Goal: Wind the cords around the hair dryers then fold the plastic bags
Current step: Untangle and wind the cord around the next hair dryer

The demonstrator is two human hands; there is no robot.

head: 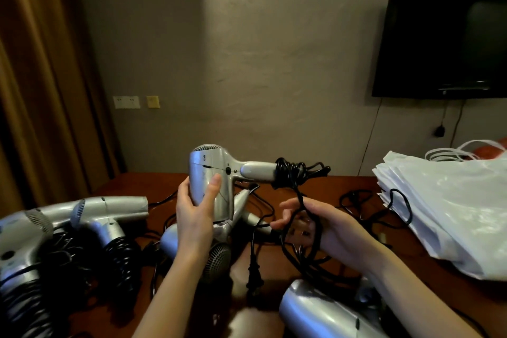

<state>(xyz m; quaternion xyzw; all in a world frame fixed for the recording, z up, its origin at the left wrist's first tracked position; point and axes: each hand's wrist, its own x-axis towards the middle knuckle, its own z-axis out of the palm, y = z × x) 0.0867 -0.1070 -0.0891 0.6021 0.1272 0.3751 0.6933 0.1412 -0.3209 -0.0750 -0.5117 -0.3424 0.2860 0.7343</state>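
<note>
while the left hand (195,210) grips the dryer (212,177) steady, the right hand (310,223) pinches its cord (290,173) to wind it.

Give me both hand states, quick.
Left hand: grips the raised hair dryer by its barrel.
Right hand: fingers curled round the black cord running from the handle.

Dim, warm indoor light. Glare gleams on the crinkled white plastic bags (452,200). Wide-angle distortion bends the soft, blurred edges.
</note>
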